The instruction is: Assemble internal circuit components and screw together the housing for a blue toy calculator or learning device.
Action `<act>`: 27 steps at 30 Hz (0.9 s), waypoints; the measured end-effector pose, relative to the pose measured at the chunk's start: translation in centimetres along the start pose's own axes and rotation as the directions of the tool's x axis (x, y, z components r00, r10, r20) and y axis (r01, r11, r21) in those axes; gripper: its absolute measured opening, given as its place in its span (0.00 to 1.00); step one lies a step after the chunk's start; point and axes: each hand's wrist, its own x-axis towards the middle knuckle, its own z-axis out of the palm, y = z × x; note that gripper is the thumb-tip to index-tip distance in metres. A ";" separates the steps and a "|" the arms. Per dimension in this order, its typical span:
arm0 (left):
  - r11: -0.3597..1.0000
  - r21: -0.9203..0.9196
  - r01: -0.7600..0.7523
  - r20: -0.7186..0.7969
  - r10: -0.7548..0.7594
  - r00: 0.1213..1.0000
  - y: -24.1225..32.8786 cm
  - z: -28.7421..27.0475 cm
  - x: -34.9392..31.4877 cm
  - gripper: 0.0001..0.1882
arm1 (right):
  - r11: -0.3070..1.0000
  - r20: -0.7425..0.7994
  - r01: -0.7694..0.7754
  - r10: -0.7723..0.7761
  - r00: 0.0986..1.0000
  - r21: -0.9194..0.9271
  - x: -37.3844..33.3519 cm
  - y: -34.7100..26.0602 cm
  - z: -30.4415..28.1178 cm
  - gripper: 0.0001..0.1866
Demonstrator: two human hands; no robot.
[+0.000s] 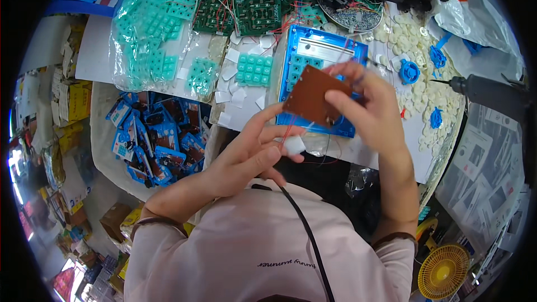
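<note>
Brown board [311,99]: held over the near part of the blue casing, tilted, reaching left from the grip, most of its flat face uncovered
Right hand [369,98]: closed on the board at its right side, thumb on the brown face, fingers toward the far edge
Left hand [251,154]: fingers half bent, index fingertip at the board's left edge; cannot tell whether it grips the white piece [293,145] or the red wires [287,133] among its fingers
Blue casing [361,51]: beneath the board, a teal keypad [300,62] inside
Farther off: green circuit boards [258,14] beyond, white discs [417,42] right
</note>
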 end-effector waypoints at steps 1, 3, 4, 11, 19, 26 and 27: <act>0.999 -0.031 0.010 -0.026 -0.011 1.000 -0.1 0.1 0.1 0.44 | 0.997 0.025 0.040 -0.039 0.999 -0.072 1.1 0.3 -0.3 0.14; 1.000 -0.030 -0.004 -0.031 0.003 1.000 -0.3 0.0 0.5 0.45 | 0.986 0.043 -0.005 0.012 0.999 -0.165 2.3 0.6 -0.6 0.14; 0.999 -0.033 -0.027 -0.029 0.026 0.999 -0.7 -0.1 0.6 0.45 | 0.978 0.058 -0.023 0.035 0.998 -0.209 2.8 0.8 -0.5 0.14; 0.644 0.757 0.110 -0.023 -0.142 0.990 3.3 -0.1 -1.1 0.40 | 0.840 0.066 0.040 -0.005 0.998 -0.541 4.2 0.5 -0.2 0.16; -0.409 0.848 -0.337 0.466 0.273 0.842 3.5 -2.2 5.4 0.37 | 0.463 0.003 0.133 -0.270 0.963 -0.876 4.5 -0.9 0.5 0.29; -0.385 0.851 -0.357 0.465 0.236 0.853 3.9 -2.3 5.7 0.38 | 0.395 0.327 0.491 -0.414 0.850 -0.776 0.4 2.6 2.1 0.28; -0.367 0.857 -0.361 0.463 0.242 0.853 3.9 -2.4 5.7 0.38 | 0.397 0.325 0.476 -0.390 0.861 -0.784 0.1 2.4 2.3 0.28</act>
